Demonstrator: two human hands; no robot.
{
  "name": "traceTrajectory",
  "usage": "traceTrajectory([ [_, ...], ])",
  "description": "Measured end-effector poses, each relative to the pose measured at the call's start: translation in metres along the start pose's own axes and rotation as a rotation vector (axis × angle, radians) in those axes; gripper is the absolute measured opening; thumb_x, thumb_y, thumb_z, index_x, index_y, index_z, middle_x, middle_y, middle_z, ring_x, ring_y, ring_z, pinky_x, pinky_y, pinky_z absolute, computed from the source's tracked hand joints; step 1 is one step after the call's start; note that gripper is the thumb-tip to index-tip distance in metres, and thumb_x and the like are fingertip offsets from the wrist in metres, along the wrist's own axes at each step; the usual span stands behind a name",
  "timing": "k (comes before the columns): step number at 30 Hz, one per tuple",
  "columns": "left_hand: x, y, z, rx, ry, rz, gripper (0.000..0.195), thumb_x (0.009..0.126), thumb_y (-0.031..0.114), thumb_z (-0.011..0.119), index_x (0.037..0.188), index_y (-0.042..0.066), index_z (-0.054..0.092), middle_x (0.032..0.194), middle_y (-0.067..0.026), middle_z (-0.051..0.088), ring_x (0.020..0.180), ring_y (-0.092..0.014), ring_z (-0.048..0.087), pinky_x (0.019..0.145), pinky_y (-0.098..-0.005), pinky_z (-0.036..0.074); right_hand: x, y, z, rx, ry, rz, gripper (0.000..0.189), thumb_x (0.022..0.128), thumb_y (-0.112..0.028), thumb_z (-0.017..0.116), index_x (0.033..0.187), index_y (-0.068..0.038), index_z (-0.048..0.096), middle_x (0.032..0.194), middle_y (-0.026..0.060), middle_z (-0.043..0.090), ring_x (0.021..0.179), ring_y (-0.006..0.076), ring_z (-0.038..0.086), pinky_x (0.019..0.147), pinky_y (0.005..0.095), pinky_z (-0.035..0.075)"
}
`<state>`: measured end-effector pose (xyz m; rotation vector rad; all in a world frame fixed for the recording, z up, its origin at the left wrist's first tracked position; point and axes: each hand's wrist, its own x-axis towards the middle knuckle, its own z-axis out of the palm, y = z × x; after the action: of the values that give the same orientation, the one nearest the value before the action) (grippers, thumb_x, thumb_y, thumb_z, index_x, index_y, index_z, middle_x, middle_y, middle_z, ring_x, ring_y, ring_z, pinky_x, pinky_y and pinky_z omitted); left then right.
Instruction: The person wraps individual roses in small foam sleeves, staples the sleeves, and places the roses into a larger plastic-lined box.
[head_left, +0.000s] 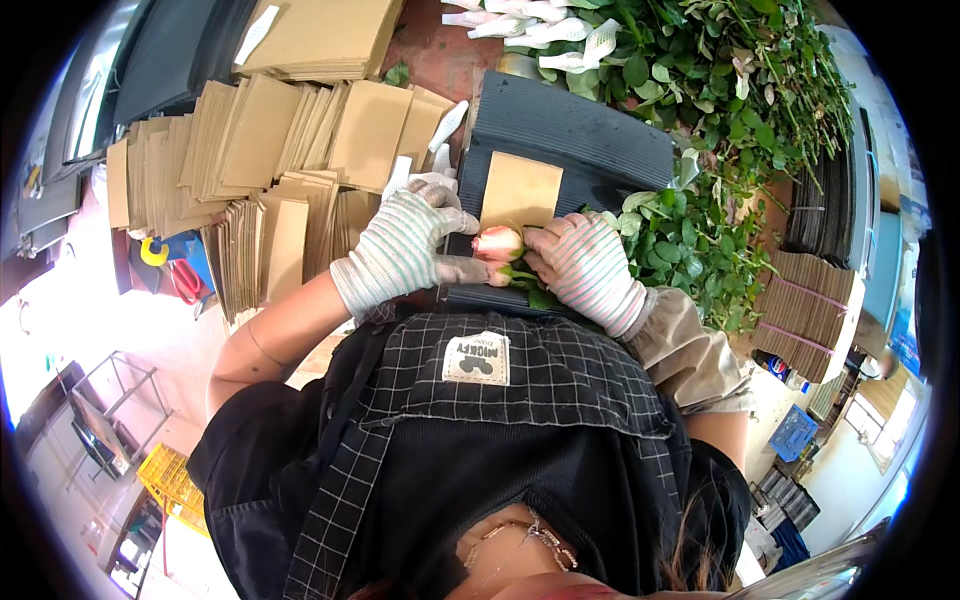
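Two pink roses (498, 244) lie one beside the other on a black corrugated plastic sheet (570, 124), blooms towards my left. My left hand (409, 244), in a striped knit glove, has thumb and fingers spread at the bloom tips, the thumb against the lower bloom. Gloved alike, my right hand (585, 262) has its fingertips closed at the base of the upper bloom; its stem is mostly hidden under the hand. A small cardboard piece (523, 187) lies on the sheet just beyond the blooms. White foam net sleeves (442, 159) sit beyond my left hand.
Stacked cardboard pieces (247, 142) cover the left side. Leafy rose stems (720, 97) pile up at right, with more netted blooms (525, 22) at the top. Bundled cardboard (806, 315) and black sheets (825, 202) stand far right. Red-handled scissors (186, 279) hang at left.
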<state>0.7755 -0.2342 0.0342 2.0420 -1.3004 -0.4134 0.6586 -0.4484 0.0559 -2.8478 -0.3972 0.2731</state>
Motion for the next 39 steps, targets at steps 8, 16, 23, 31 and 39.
traceTrajectory([
  [8,0.005,0.018,-0.001,-0.061,0.056,-0.023,0.052,0.055,0.043,0.082,0.092,0.009,0.069,0.087,-0.0066,0.058,0.088,-0.027,0.054,0.082,-0.0389,0.043,-0.005,0.004,0.004,0.097,0.266,-0.055,0.023,0.073,-0.019,0.068,0.092,-0.012,0.057,0.071,0.0038,0.055,0.068,0.0245,0.056,0.062,0.0387,0.045],
  [16,0.005,0.022,0.005,-0.076,0.198,-0.015,0.044,0.058,0.040,0.082,0.089,0.011,0.070,0.088,-0.0071,0.058,0.087,-0.027,0.054,0.078,-0.0391,0.044,-0.005,0.003,0.003,0.116,0.231,-0.027,0.020,0.074,-0.021,0.068,0.090,-0.011,0.058,0.072,0.0049,0.057,0.068,0.0255,0.057,0.062,0.0389,0.045],
  [23,0.026,0.034,0.012,-0.045,0.201,-0.006,0.025,0.064,0.028,0.075,0.086,0.016,0.070,0.082,-0.0054,0.058,0.082,-0.025,0.055,0.073,-0.0388,0.045,-0.004,0.005,0.003,0.108,0.276,-0.013,0.021,0.073,-0.023,0.069,0.088,-0.011,0.059,0.073,0.0064,0.058,0.069,0.0269,0.057,0.063,0.0400,0.045],
  [31,0.024,0.031,0.011,0.130,0.098,0.508,0.027,0.057,0.024,0.074,0.082,0.023,0.066,0.086,0.0034,0.053,0.084,-0.019,0.054,0.072,-0.0338,0.045,-0.004,0.006,0.004,0.166,0.209,0.012,0.021,0.074,-0.024,0.067,0.090,-0.012,0.060,0.076,0.0072,0.059,0.073,0.0289,0.058,0.067,0.0412,0.046],
  [39,-0.016,-0.018,-0.033,0.241,0.306,-0.141,0.016,0.070,0.021,0.072,0.085,0.017,0.069,0.080,-0.0023,0.057,0.080,-0.022,0.054,0.079,-0.0377,0.040,-0.003,0.003,0.000,0.220,0.174,0.049,0.017,0.076,-0.022,0.065,0.087,-0.011,0.059,0.072,0.0077,0.059,0.070,0.0301,0.058,0.064,0.0417,0.045],
])
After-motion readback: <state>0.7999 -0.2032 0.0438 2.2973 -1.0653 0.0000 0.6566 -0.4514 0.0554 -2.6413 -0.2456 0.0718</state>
